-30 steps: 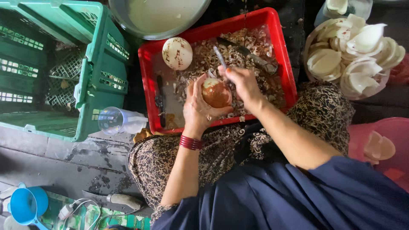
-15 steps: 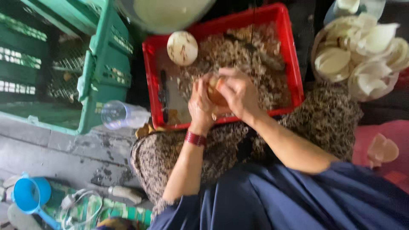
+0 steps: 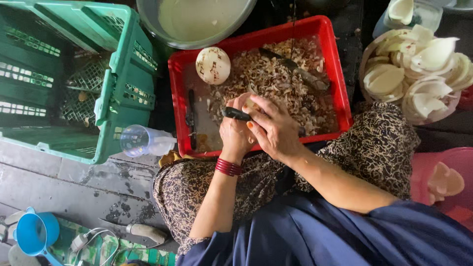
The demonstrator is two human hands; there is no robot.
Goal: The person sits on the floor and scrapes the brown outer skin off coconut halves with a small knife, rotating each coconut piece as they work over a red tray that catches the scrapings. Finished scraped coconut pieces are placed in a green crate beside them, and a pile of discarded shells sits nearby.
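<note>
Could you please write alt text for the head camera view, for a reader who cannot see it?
Seen from above, a seated person's left hand and right hand work a dark-handled peeling tool over a red plastic tray full of brown shavings. A round peeled coconut lies in the tray; a green plastic crate stands beside it.

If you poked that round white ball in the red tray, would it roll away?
Probably a little. The peeled coconut looks round and smooth, so a push would likely set it rolling. It sits in a corner of the red crate beside heaped brown shavings, which should stop it quickly. It seems solid, likely heavy for its size.
</note>
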